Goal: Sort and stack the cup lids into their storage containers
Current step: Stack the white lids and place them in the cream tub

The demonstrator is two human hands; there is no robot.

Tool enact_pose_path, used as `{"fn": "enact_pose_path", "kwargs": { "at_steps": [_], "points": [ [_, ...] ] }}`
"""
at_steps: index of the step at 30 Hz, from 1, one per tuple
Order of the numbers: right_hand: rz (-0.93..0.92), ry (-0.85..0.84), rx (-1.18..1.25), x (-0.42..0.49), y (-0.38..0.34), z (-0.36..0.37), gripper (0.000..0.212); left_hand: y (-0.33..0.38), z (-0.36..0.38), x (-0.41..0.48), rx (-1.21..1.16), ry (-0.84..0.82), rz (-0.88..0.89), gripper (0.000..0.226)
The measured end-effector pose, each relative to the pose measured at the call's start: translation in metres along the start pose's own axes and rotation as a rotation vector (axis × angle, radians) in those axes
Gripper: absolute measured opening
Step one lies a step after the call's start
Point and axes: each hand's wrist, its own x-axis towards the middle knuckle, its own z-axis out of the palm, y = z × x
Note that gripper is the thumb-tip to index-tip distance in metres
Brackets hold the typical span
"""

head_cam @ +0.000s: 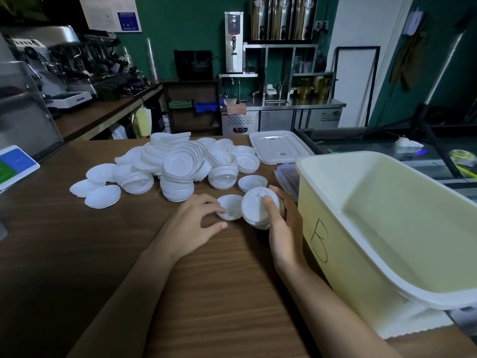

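Observation:
A heap of white cup lids [180, 164] covers the middle of the wooden counter [103, 254], some nested in short stacks. My right hand [280, 228] grips a small stack of white lids [255, 208], tilted on edge, thumb across its top. My left hand [191, 223] has its fingertips on a single upturned lid [229, 206] lying on the counter just left of that stack. A big pale yellow bin [348, 254], marked "B" on its side, stands empty at the right.
A white container cover [280, 146] lies behind the heap at the right. A clear lidded box [285, 177] is wedged behind the bin. One loose lid [252, 182] sits just beyond my hands. A tablet [13, 166] rests at the left edge.

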Motion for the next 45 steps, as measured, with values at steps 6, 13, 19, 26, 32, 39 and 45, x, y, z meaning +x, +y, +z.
{"fn": "enact_pose_path", "kwargs": {
  "at_steps": [6, 13, 19, 26, 32, 39, 45],
  "points": [
    [0.004, -0.029, -0.047, -0.003, -0.002, -0.001, 0.038, -0.002, 0.011, 0.001, 0.050, 0.020, 0.031, 0.011],
    [0.018, -0.052, -0.072, -0.004, -0.004, 0.001, 0.041, 0.012, -0.001, 0.000, -0.094, 0.074, -0.145, 0.012],
    [0.013, -0.097, -0.139, -0.006, -0.008, 0.000, 0.045, 0.020, -0.010, 0.005, -0.391, 0.245, -0.311, 0.014],
    [-0.021, -0.187, -0.138, -0.006, -0.006, -0.002, 0.039, 0.030, -0.011, 0.011, -0.795, 0.281, -0.409, 0.027],
    [0.011, -0.265, -0.025, -0.007, -0.009, 0.000, 0.038, 0.041, -0.002, 0.009, -0.775, 0.199, -0.269, 0.022],
    [0.035, -0.275, -0.016, -0.008, -0.013, 0.004, 0.034, 0.048, -0.001, 0.010, -0.888, 0.357, -0.327, 0.019],
    [0.017, -0.296, -0.028, -0.011, -0.017, 0.006, 0.033, 0.054, 0.011, 0.010, -0.928, 0.400, -0.334, 0.014]
  ]
}}
